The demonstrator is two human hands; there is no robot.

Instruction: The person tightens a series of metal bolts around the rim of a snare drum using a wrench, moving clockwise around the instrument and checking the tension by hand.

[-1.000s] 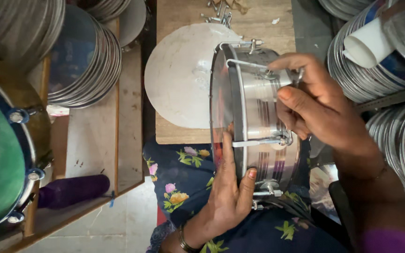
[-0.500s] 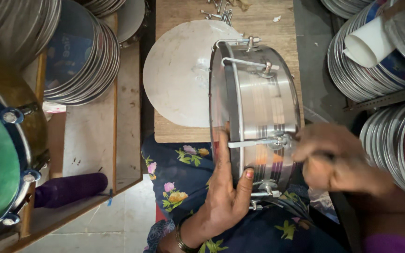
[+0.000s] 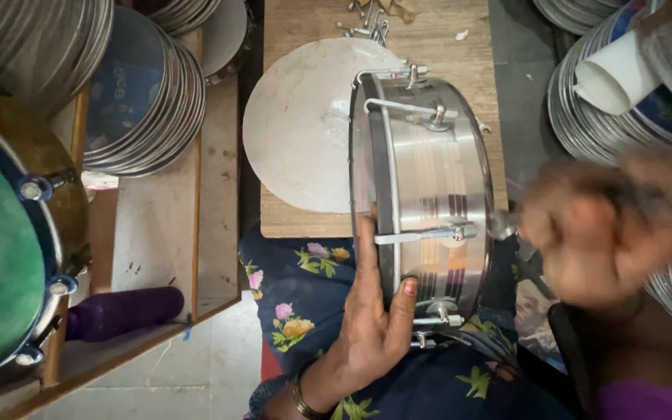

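Clamped on the lower rim of a steel snare drum shell (image 3: 429, 194) by the left hand (image 3: 367, 319): thumb hooked over the shell's outer wall, fingers flat against the drumhead side, drum stood on edge across the lap. Just right of that grip, a tension rod (image 3: 421, 233) crossing the shell to a lug. Further right, at the drum's far rim, the right hand (image 3: 596, 233), heavily blurred; whether closed on anything, impossible to tell. Under the grip, dark blue floral cloth (image 3: 313, 311) over the knees. Above the grip and behind the drum, a pale round drumhead skin (image 3: 301, 132) lying flat on a wooden board (image 3: 445, 39), with a few small metal fittings (image 3: 367, 27) at the board's far end. Well left of the grip, a stack of hooped drumheads (image 3: 141, 101), a green-headed drum (image 3: 1, 257) with blue lugs, and a purple bottle (image 3: 122, 311) lying on its side. Far right, more stacked hoops (image 3: 600, 124) and a white paper cup (image 3: 616, 74) resting on top.
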